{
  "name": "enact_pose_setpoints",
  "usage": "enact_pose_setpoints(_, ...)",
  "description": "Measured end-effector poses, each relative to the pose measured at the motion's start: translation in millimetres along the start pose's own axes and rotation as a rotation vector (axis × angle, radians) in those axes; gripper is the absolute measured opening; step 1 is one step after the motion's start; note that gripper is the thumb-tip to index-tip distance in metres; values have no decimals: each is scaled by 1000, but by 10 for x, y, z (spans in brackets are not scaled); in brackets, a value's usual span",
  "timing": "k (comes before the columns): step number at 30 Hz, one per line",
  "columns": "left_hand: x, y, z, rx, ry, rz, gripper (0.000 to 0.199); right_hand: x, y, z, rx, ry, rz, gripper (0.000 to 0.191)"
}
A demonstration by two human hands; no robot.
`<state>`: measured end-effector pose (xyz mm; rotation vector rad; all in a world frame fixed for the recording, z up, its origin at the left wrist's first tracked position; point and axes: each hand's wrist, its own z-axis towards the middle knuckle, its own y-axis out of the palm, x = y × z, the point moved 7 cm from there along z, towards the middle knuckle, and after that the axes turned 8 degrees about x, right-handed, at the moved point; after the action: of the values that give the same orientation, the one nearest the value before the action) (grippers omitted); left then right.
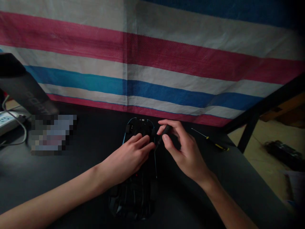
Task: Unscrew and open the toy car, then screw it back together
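Note:
A black toy car with blue edging lies on the dark table, seemingly with its underside up. Over its middle sits my left hand, fingers curled and pressed together against the car; the thumb and whatever may be under the fingertips are hidden. Just right of the car, my right hand holds a dark screwdriver between thumb and fingers, tilted, its lower end pointing down toward my left fingertips. A second screwdriver, yellow and black with a thin shaft, rests on the table beyond my right hand.
At left stand a dark bottle and a white power strip with a grey cable. A blurred-out flat item lies near them. Striped sheeting hangs behind the table; a dark frame leg stands right.

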<state>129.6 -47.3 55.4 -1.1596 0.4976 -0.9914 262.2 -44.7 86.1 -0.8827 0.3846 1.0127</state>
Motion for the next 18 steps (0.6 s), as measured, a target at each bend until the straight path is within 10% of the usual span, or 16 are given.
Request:
enact_pose_setpoints(6,55,-32,1,-42,-3,54,23,462,-197,-101,235,215,128,41)
enact_pose_setpoints(11,36,-34,-5,-72,-57,-17,22,884,57,-276,-21,451,139,45)
enact_pose_setpoints(18,-58,-72,75,-110,-168,-222,15,800,503,-469,-197,419,211,49)
